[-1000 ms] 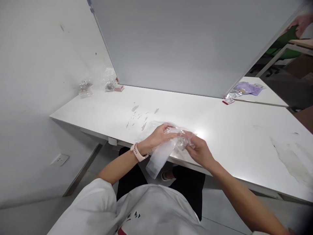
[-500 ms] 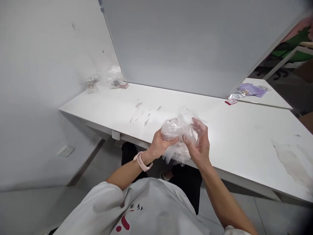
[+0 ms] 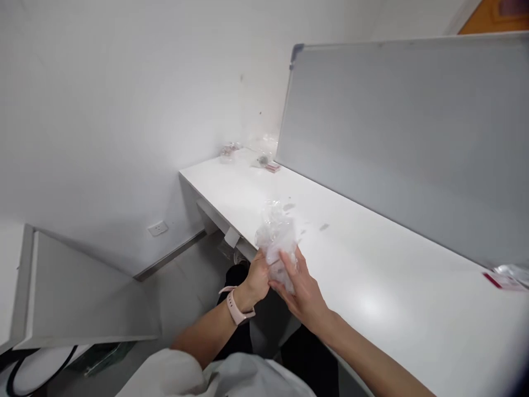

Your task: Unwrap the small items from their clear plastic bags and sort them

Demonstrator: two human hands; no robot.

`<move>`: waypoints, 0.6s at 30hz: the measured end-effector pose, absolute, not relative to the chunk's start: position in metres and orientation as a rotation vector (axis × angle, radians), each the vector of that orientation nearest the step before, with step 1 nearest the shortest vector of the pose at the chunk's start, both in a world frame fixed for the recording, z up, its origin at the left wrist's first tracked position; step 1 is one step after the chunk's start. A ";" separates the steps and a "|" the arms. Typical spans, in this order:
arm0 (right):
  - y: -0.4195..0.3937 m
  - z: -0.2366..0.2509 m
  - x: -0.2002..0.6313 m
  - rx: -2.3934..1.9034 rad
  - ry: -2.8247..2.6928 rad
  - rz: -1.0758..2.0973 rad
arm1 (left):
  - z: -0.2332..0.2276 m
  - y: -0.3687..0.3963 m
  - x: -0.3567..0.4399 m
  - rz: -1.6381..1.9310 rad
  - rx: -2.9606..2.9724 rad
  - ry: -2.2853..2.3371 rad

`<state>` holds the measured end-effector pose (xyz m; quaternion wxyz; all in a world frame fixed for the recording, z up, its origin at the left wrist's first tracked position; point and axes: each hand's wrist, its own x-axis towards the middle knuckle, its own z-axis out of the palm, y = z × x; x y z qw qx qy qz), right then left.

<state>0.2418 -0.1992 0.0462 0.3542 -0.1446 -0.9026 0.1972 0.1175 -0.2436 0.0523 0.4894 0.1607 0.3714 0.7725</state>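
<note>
A crumpled clear plastic bag is bunched between my two hands, just above the front edge of the white table. My left hand, with a pale pink watch band at its wrist, is closed on the bag's left side; its fingers are partly hidden behind the plastic. From the right, my right hand presses thumb and fingers round the lower part of the bag. Whether anything lies inside the plastic I cannot tell.
A grey-white board stands along the table's back edge. Clear plastic packets and a small red-and-white box lie in the far corner. Another red-and-white packet lies at right. A wall socket is at left.
My view has swung left, bringing the left wall and a grey panel into sight. My hands have drawn closer together, and the plastic bag is squeezed into a smaller, narrower bunch.
</note>
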 end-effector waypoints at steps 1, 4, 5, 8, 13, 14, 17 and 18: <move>-0.189 0.044 0.229 -0.293 -2.352 0.490 | 0.049 -0.243 0.106 1.910 0.382 0.916; -0.157 0.041 0.183 -0.106 -2.307 0.500 | 0.048 -0.236 0.061 1.970 0.445 0.958; -0.145 0.041 0.165 -0.067 -2.281 0.528 | 0.050 -0.233 0.042 1.953 0.486 0.972; -0.108 0.045 0.109 -0.031 -2.209 0.627 | 0.052 -0.217 -0.036 1.843 0.658 1.061; -0.017 0.059 0.014 -0.046 -2.269 0.450 | 0.027 -0.160 -0.193 1.610 1.038 2.086; 0.007 0.064 -0.006 -0.056 -2.332 0.401 | 0.019 -0.146 -0.220 1.434 1.120 2.316; 0.086 0.084 -0.071 -0.111 -2.517 0.320 | 0.000 -0.110 -0.279 0.897 1.292 2.634; 0.114 0.092 -0.092 -0.166 -2.557 0.286 | -0.004 -0.101 -0.292 0.789 1.321 2.658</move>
